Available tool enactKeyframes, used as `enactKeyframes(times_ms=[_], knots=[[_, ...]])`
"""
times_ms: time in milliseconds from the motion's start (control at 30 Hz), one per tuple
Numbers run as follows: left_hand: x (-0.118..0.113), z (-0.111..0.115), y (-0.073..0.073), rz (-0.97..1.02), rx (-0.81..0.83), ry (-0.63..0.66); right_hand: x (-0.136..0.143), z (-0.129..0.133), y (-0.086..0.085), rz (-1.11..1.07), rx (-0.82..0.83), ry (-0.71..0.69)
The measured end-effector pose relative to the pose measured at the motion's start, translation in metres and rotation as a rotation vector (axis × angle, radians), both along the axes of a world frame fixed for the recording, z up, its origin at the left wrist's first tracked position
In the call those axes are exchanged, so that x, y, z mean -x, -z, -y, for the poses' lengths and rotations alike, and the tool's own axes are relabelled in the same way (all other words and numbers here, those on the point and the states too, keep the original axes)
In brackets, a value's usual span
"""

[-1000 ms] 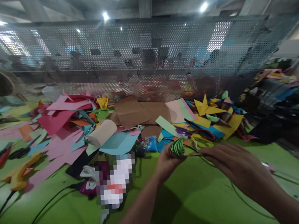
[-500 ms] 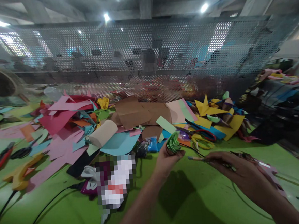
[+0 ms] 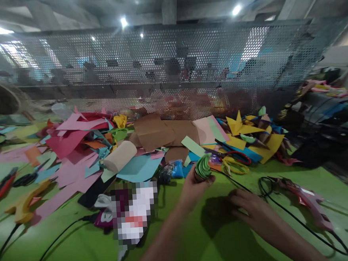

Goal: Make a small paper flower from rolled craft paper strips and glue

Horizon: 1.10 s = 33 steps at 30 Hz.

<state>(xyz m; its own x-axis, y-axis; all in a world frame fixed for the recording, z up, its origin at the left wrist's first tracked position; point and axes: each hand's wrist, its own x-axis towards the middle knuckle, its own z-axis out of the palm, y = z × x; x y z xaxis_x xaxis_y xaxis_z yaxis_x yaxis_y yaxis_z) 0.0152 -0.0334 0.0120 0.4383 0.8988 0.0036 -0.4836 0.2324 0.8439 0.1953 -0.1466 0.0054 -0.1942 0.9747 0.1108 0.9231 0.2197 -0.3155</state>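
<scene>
Item one: green layered piece (image 3: 203, 166), held above the green table (image 3: 80, 242) in my left hand (image 3: 196, 189), whose fingers were closed around its lower part. Its ridged layers already stood formed, one over another; I judged its shaping well along, though I could not tell whether anything was left undone. Item two: my right hand (image 3: 247, 205), half open, fingers loosely curled and parted, nothing visible in it. Item three: pink glue gun (image 3: 312, 203), which lay farther right, ungripped. Item four: scissors (image 3: 228, 146), lying beyond both hands.
</scene>
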Motion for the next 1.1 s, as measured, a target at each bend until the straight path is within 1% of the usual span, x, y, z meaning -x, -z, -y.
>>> enactKeyframes(times_ms=[67, 133, 200, 267, 333, 400, 467, 533, 600, 667, 767, 900, 1000, 1100], knots=[[0.000, 0.000, 0.004, -0.046, -0.066, 0.003, -0.001, 0.000, -0.003, -0.023, -0.033, 0.013], [0.000, -0.001, 0.009, -0.115, -0.169, -0.008, -0.002, -0.001, -0.008, -0.051, -0.080, 0.020], [0.002, -0.001, 0.014, -0.192, -0.305, -0.027, -0.002, -0.001, -0.014, -0.076, -0.122, 0.031], [0.004, -0.002, 0.017, -0.274, -0.475, -0.054, -0.002, -0.002, -0.021, -0.096, -0.171, 0.045], [0.007, -0.003, 0.017, -0.363, -0.662, -0.071, -0.002, -0.002, -0.026, -0.109, -0.229, 0.068], [0.010, -0.004, 0.015, -0.461, -0.812, -0.079, -0.003, -0.002, -0.030, -0.108, -0.288, 0.088], [0.011, -0.004, 0.012, -0.538, -0.905, -0.086, -0.004, -0.001, -0.031, -0.102, -0.335, 0.102], [0.011, -0.004, 0.011, -0.558, -0.944, -0.087, -0.004, 0.000, -0.032, -0.110, -0.362, 0.110], [0.011, -0.004, 0.011, -0.526, -0.939, -0.078, -0.004, 0.002, -0.033, -0.128, -0.377, 0.123], [0.010, -0.002, 0.011, -0.473, -0.875, -0.052, -0.004, 0.003, -0.036, -0.149, -0.372, 0.125], [0.007, 0.000, 0.011, -0.336, -0.667, 0.004, -0.002, 0.002, -0.040, -0.176, -0.349, 0.106], [0.001, 0.004, 0.007, -0.122, -0.346, 0.126, -0.001, 0.001, -0.042, -0.172, -0.359, 0.112], [0.000, 0.005, 0.005, -0.030, -0.218, 0.202, 0.000, 0.000, -0.042, -0.185, -0.378, 0.132], [-0.001, 0.005, 0.007, -0.020, -0.146, 0.199, 0.003, -0.001, -0.043, -0.223, -0.394, 0.141]])
